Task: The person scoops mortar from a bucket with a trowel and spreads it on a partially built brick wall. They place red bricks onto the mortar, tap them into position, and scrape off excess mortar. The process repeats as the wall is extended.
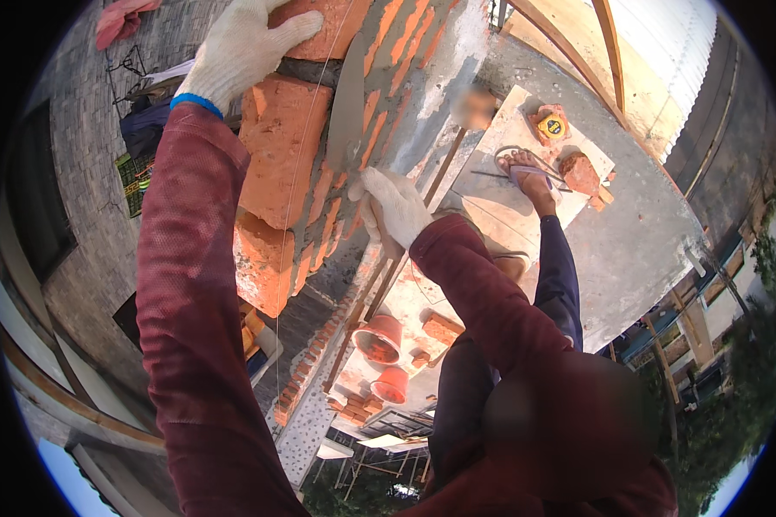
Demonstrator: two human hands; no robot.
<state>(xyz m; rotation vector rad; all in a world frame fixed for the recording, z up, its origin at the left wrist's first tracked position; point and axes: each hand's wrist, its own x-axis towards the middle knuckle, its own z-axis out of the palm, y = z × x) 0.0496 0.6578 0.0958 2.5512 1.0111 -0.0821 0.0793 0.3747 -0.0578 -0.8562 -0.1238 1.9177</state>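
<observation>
My left hand (240, 53), in a white knitted glove with a blue cuff, grips the left end of an orange brick (329, 33) at the top of the view. Its thumb stretches along the brick; the other fingertips run out of the picture. In my right hand (397, 205), also gloved in white, is a trowel, its grey blade (347, 112) lying along the wall's face just below that brick. More bricks (283, 151) sit in the wall's top course, nearer to me. Grey mortar (386, 43) fills the joints. A thin string line (309, 112) runs along the bricks.
Right of the wall lies a board platform (483, 194) bearing a foot in a sandal (535, 177), a yellow tape measure (552, 127) and a broken brick (579, 172). Below are two orange buckets (378, 339) and loose bricks. A paved area (86, 189) lies far below on the left.
</observation>
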